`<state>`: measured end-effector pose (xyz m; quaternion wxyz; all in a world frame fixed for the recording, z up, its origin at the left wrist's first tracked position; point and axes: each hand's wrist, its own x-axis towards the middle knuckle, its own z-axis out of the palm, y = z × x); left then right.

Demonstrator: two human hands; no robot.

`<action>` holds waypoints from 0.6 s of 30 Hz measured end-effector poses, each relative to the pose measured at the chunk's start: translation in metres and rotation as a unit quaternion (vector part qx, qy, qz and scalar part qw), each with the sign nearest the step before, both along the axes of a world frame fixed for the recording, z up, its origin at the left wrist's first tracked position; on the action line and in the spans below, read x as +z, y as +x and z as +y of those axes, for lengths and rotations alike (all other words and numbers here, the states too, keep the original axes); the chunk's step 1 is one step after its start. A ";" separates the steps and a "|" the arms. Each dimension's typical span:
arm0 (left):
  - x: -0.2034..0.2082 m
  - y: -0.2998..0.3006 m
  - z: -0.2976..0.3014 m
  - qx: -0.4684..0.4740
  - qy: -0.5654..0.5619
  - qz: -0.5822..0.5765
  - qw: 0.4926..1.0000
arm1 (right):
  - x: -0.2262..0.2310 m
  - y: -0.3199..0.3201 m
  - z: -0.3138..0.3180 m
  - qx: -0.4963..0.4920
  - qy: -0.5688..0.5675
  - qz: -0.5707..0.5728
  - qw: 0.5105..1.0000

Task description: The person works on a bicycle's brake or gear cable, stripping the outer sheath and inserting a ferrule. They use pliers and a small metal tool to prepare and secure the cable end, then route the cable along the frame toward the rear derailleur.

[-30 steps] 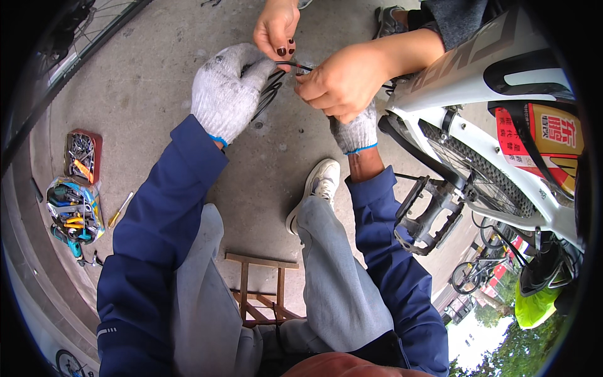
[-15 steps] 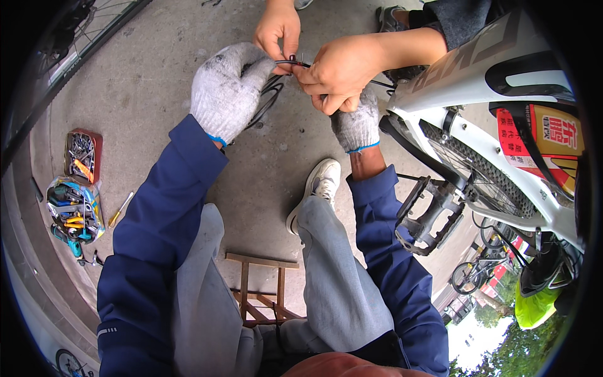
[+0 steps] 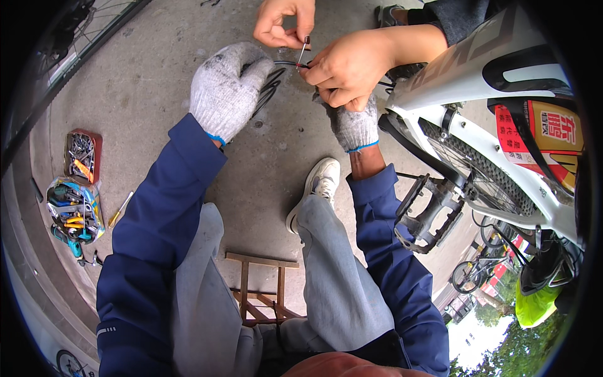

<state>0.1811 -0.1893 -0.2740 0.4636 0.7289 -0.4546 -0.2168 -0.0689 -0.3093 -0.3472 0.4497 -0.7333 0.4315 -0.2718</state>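
A black cable (image 3: 268,92) is held by the left gloved hand (image 3: 227,93), its loops just right of the fingers. Past them, a thin strand (image 3: 303,53) is pinched by a co-worker's hand (image 3: 282,24); the right gloved hand (image 3: 355,125) is partly covered at the fingers by the co-worker's other hand (image 3: 348,66).

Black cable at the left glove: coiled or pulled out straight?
Partly coiled: several loops of the black cable show beside the left hand; one strand runs toward a co-worker's hand.
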 end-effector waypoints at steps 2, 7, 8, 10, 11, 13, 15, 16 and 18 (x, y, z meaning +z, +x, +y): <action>0.001 0.000 0.001 -0.009 0.015 0.008 1.000 | 0.000 0.000 -0.001 -0.011 0.005 -0.022 1.000; -0.002 -0.001 0.003 -0.001 0.013 -0.025 1.000 | 0.009 0.005 0.000 -0.003 -0.007 0.048 0.999; -0.003 -0.001 0.002 0.002 0.011 -0.026 1.000 | 0.012 0.005 0.001 -0.003 -0.011 0.057 0.998; -0.006 -0.001 0.003 0.003 0.009 -0.040 0.999 | 0.017 0.005 0.004 0.003 -0.031 0.080 0.996; -0.007 -0.001 0.003 0.006 0.007 -0.052 0.999 | 0.017 0.005 0.005 0.009 -0.046 0.092 0.995; -0.010 -0.001 0.003 -0.011 0.014 -0.016 1.000 | 0.016 0.004 0.006 0.015 -0.087 0.102 0.991; -0.011 -0.002 0.003 -0.016 0.013 0.002 1.000 | 0.013 0.003 0.005 0.016 -0.106 0.102 0.989; -0.011 -0.004 0.002 -0.013 0.010 0.004 1.000 | 0.010 0.004 0.003 0.018 -0.097 0.084 0.992; -0.011 -0.007 0.002 -0.012 0.005 0.014 1.000 | 0.006 0.000 0.000 0.017 -0.073 0.084 0.994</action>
